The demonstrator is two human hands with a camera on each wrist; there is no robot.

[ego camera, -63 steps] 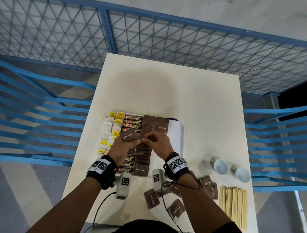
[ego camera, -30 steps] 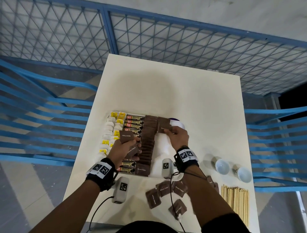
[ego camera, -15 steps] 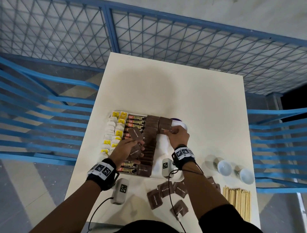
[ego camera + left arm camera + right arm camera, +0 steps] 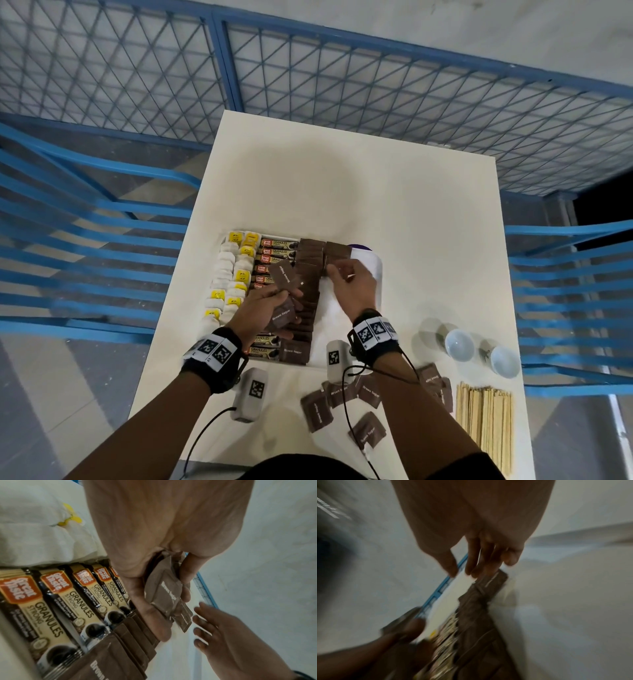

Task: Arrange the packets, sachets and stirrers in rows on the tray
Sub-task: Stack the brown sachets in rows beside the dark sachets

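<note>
A white tray [image 4: 334, 318] holds rows of tea bags [image 4: 226, 270], coffee sachets [image 4: 274, 251] and a long column of brown sugar packets [image 4: 308, 284]. A second brown column [image 4: 337, 249] begins at the tray's far end. My left hand [image 4: 291, 303] hovers over the tray and grips a few brown sugar packets [image 4: 282, 317], seen close in the left wrist view [image 4: 164, 592]. My right hand [image 4: 339, 274] is just right of them, fingers loosely spread and holding nothing; its fingers [image 4: 204, 620] reach in from the lower right. The right wrist view is blurred; the right hand [image 4: 471, 568] is empty there.
Several loose brown packets [image 4: 342, 394] lie on the table near me. A bundle of wooden stirrers [image 4: 484, 418] sits at the near right, with two white cups [image 4: 459, 344] behind it. Blue railings surround the table; its far half is bare.
My right hand laid a brown packet at the top of the second column, let go and drew back toward my left hand. The left hand kept its packets and tilted slightly.
</note>
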